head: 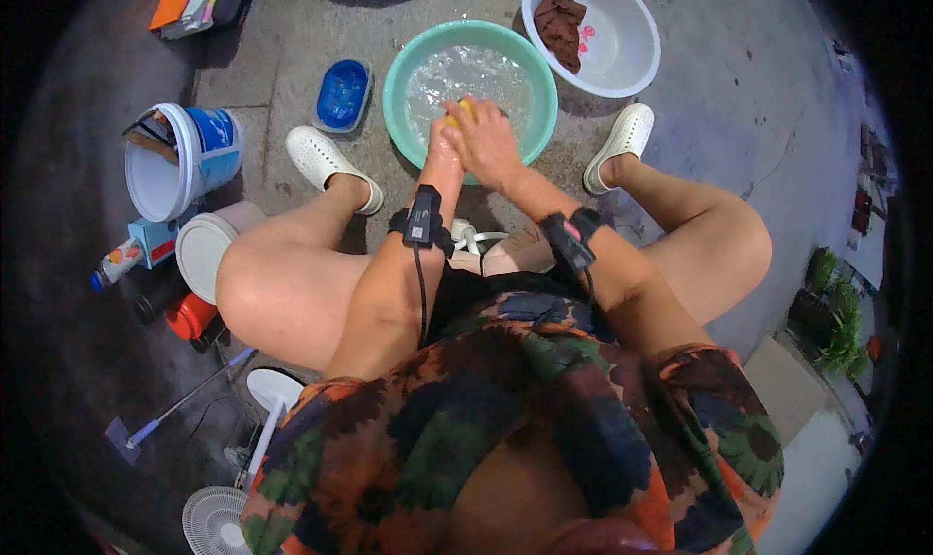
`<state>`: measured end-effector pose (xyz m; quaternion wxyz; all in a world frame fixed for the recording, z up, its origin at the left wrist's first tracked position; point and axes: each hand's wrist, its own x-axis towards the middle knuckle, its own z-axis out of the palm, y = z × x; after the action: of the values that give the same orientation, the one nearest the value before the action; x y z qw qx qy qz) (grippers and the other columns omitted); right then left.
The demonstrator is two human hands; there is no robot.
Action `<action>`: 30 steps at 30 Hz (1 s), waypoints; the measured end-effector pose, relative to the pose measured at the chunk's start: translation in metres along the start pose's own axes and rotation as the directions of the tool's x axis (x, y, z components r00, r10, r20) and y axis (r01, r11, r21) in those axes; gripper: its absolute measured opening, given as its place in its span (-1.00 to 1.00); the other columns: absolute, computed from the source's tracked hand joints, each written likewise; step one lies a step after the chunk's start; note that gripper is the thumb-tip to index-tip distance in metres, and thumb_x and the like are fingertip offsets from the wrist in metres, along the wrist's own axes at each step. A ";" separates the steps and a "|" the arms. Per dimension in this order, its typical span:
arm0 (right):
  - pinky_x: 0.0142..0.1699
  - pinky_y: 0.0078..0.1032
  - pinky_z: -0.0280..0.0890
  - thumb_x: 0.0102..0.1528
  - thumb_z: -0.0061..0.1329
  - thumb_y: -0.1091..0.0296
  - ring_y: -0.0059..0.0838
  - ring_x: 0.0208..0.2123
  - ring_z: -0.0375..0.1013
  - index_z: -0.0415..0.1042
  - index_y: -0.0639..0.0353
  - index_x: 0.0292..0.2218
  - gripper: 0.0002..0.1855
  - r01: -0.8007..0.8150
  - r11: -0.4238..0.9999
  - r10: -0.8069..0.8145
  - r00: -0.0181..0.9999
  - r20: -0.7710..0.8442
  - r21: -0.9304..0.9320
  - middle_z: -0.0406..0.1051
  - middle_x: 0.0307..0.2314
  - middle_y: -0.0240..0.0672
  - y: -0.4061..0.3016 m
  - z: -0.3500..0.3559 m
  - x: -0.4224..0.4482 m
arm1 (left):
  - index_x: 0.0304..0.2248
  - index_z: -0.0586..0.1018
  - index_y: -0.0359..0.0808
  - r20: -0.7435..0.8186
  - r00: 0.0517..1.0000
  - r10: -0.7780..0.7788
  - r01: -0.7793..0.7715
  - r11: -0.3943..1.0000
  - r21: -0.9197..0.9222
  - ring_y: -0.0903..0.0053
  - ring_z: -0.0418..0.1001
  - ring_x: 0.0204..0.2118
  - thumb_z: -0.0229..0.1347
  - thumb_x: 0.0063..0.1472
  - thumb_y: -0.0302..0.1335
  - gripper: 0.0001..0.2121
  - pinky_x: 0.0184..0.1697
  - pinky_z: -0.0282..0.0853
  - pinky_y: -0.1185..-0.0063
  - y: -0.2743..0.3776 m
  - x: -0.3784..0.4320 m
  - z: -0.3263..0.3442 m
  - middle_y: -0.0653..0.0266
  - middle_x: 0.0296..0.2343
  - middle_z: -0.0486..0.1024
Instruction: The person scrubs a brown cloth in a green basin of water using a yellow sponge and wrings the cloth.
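Over a mint-green plastic basin point(543, 117) of sudsy water, my two hands come together. A small yellow object point(462, 113) shows between them; too much is covered to tell whether it is a sponge, soap or cloth. My right hand point(490, 141) lies across it with the fingers bent. My left hand point(442, 138) is wet and presses against it from the left, its fingers mostly hidden behind the right hand. Both hands are above the near half of the basin.
A white basin point(627, 41) with a brown cloth point(561, 30) stands at upper right. Left of the green basin is a blue soap container point(342, 96). Farther left lies a tipped white bucket point(164, 205) holding tools, beside a lidded pail point(200, 256). A white fan point(219, 522) lies lower left.
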<state>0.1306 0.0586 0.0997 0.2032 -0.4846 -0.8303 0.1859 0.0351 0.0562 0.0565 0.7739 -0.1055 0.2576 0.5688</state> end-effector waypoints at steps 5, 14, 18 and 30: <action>-0.21 -0.15 0.20 0.08 -0.25 0.11 0.01 -0.30 0.33 0.18 0.16 -0.05 -0.54 -0.156 0.986 0.156 0.988 0.007 0.054 0.33 -0.31 0.00 0.033 0.016 0.011 | -0.22 0.38 -0.33 -0.273 0.962 0.034 0.001 0.992 0.129 0.33 0.32 -0.12 -0.18 0.15 -0.44 -0.77 0.00 0.19 0.32 -0.014 -0.005 0.013 0.14 -0.23 0.37; -0.18 -0.21 0.19 0.07 -0.23 0.14 -0.01 -0.23 0.29 0.26 0.23 -0.12 -0.58 0.069 0.997 -0.074 0.985 -0.156 -0.039 0.32 -0.32 0.06 -0.003 0.006 0.000 | -0.22 0.40 -0.33 0.000 0.998 0.060 -0.060 0.998 0.030 0.35 0.33 -0.14 -0.25 0.15 -0.43 -0.73 0.00 0.18 0.41 0.000 -0.004 -0.013 0.15 -0.25 0.39; -0.04 -0.21 0.09 0.08 -0.24 0.13 -0.03 -0.10 0.18 0.18 0.14 -0.04 -0.55 -0.216 0.963 0.204 0.975 0.085 0.162 0.23 -0.19 0.02 0.039 0.014 0.020 | -0.11 0.32 -0.36 -0.203 0.979 -0.015 0.030 0.997 0.071 0.28 0.21 -0.02 -0.20 0.18 -0.42 -0.69 0.08 0.07 0.32 -0.010 0.001 0.001 0.09 -0.11 0.27; -0.04 -0.21 0.08 0.09 -0.23 0.13 -0.02 -0.11 0.17 0.28 0.03 -0.13 -0.67 -0.097 0.990 0.116 0.971 0.211 -0.100 0.12 -0.05 -0.09 0.018 0.011 0.010 | -0.17 0.36 -0.34 -0.150 0.988 -0.035 0.044 0.997 0.057 0.31 0.30 -0.10 -0.14 0.13 -0.46 -0.73 0.02 0.14 0.32 -0.009 -0.007 -0.003 0.16 -0.20 0.37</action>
<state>0.1332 0.0748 0.0833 0.0796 -0.5139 -0.8277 0.2110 0.0409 0.0462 0.0568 0.7665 -0.1296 0.3295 0.5358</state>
